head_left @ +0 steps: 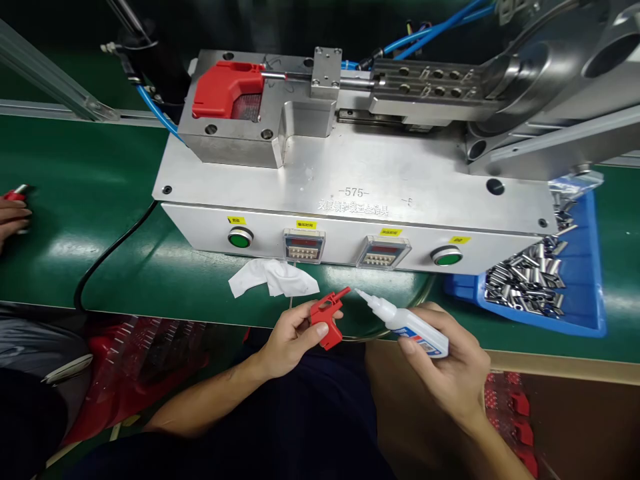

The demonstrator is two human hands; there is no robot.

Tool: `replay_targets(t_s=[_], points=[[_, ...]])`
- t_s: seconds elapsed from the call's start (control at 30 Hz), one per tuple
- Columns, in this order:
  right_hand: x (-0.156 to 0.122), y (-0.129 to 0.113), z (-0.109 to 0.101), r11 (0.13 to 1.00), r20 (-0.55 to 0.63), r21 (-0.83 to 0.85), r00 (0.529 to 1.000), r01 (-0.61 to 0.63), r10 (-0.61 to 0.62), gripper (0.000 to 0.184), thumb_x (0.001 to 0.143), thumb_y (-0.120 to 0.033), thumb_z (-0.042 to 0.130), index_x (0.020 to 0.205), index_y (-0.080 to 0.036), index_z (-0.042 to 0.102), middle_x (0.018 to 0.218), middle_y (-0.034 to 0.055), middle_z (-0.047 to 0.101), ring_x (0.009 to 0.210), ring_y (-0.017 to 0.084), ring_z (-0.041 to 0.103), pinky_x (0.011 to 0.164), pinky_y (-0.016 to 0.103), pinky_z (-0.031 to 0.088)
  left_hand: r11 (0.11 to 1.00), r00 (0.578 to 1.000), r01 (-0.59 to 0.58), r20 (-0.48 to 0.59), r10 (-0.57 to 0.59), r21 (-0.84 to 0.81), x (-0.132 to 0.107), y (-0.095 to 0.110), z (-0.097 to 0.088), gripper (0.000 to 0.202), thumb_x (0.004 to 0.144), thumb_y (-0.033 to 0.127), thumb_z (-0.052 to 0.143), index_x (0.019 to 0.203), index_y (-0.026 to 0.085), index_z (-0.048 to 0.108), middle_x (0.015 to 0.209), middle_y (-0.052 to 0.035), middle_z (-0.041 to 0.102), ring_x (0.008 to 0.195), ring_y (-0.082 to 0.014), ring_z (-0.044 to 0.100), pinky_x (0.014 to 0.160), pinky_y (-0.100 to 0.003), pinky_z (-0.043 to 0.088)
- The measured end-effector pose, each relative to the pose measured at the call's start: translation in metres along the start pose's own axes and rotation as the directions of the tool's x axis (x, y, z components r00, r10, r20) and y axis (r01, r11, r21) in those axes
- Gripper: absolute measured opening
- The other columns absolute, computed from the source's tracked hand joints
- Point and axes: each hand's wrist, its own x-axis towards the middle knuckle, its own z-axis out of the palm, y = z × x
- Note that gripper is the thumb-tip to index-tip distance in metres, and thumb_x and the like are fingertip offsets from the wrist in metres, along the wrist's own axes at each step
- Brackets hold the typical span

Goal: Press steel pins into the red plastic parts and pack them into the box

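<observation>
My left hand (293, 337) grips a red plastic gun-shaped part (326, 321) by its lower body, its thin stem pointing up and right. In my right hand (453, 360) lies a white glue bottle (413, 330) with a blue and red label, tilted so its narrow nozzle points left at the stem's tip. A small gap shows between nozzle and stem. Just beyond my left hand, a crumpled white tissue (273, 277) rests on the green bench. Another red part (220, 90) sits in the metal fixture of the machine, against a thin rod.
The press machine (350, 167) has green buttons (241, 237) and timer displays along its front. At right, a blue bin (595, 280) holds many short metal tubes. A co-worker's hand (13, 217) with a red part is at the far left. Trays of red parts (523, 427) are lower right.
</observation>
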Motion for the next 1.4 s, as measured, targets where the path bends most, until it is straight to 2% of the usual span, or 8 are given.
replay_targets(t_s=[0.2,0.37,0.6,0.7,0.8,0.97,1.27,1.4], points=[[-0.001,0.002,0.004,0.995,0.008,0.028,0.995,-0.101,0.101,0.017,0.098,-0.04,0.07,0.097,-0.023,0.071,0.077,0.0043,0.069,0.06,0.018,0.058,0.056,0.032,0.05,0.992,0.999,0.038,-0.004,-0.039,-0.119,0.001,-0.001,0.001,0.04,0.09,0.048,0.082,0.114,0.016,0.08,0.099,-0.0092,0.079,0.083,-0.0194,0.072,0.074,-0.025,0.059],[-0.002,0.003,0.003,0.996,-0.013,0.04,0.997,-0.079,0.079,0.013,0.095,-0.035,0.074,0.103,-0.024,0.074,0.083,0.0054,0.072,0.065,0.019,0.06,0.058,0.033,0.051,0.996,0.999,0.034,-0.001,-0.034,-0.087,0.002,0.001,0.001,0.039,0.095,0.05,0.076,0.115,0.016,0.08,0.105,-0.0115,0.08,0.085,-0.0209,0.073,0.075,-0.027,0.059],[-0.009,0.008,0.004,0.984,-0.067,0.057,0.983,-0.166,0.17,0.026,0.098,-0.049,0.071,0.098,-0.023,0.074,0.087,0.0072,0.075,0.07,0.022,0.068,0.064,0.035,0.059,0.999,0.999,0.038,-0.007,-0.039,-0.036,0.002,0.003,0.001,0.045,0.095,0.054,0.074,0.113,0.014,0.08,0.108,-0.0131,0.08,0.085,-0.0229,0.073,0.074,-0.029,0.059],[-0.012,0.013,0.009,0.964,-0.123,0.158,0.965,-0.212,0.233,0.028,0.096,-0.051,0.073,0.101,-0.024,0.073,0.085,0.0056,0.076,0.069,0.022,0.071,0.061,0.033,0.059,0.997,1.0,0.031,0.002,-0.031,-0.064,0.002,0.004,0.001,0.041,0.095,0.052,0.075,0.112,0.015,0.081,0.11,-0.0122,0.081,0.091,-0.0236,0.074,0.079,-0.028,0.06],[-0.012,0.016,0.014,0.934,-0.114,0.278,0.957,-0.226,0.265,0.026,0.097,-0.049,0.074,0.105,-0.024,0.071,0.086,0.0054,0.077,0.072,0.024,0.075,0.063,0.034,0.061,0.997,0.999,0.034,0.005,-0.034,-0.069,0.002,0.004,0.001,0.039,0.095,0.051,0.076,0.111,0.015,0.081,0.11,-0.0117,0.081,0.09,-0.0226,0.074,0.078,-0.027,0.059],[-0.012,0.016,0.015,0.931,-0.101,0.293,0.962,-0.216,0.255,0.027,0.098,-0.049,0.073,0.107,-0.024,0.071,0.086,0.0061,0.078,0.073,0.026,0.077,0.065,0.036,0.063,0.999,0.999,0.042,-0.001,-0.042,-0.022,0.001,0.004,0.0,0.044,0.095,0.054,0.074,0.113,0.015,0.081,0.106,-0.0123,0.081,0.083,-0.0217,0.072,0.073,-0.027,0.058],[-0.014,0.014,0.013,0.986,-0.149,0.138,0.982,-0.093,0.113,0.021,0.099,-0.044,0.073,0.106,-0.025,0.073,0.091,0.0055,0.078,0.072,0.021,0.073,0.062,0.031,0.059,0.999,0.999,0.035,-0.004,-0.035,-0.022,0.002,0.005,0.002,0.045,0.095,0.055,0.074,0.113,0.015,0.081,0.107,-0.0124,0.081,0.087,-0.0231,0.074,0.075,-0.028,0.059],[-0.013,0.013,0.013,0.985,-0.139,0.135,0.982,-0.107,0.126,0.019,0.099,-0.042,0.073,0.109,-0.025,0.073,0.092,0.0057,0.078,0.075,0.022,0.074,0.064,0.032,0.059,0.999,0.999,0.035,-0.002,-0.035,-0.032,0.001,0.004,0.001,0.043,0.095,0.054,0.075,0.112,0.015,0.081,0.109,-0.0125,0.08,0.087,-0.0223,0.074,0.076,-0.027,0.059]])
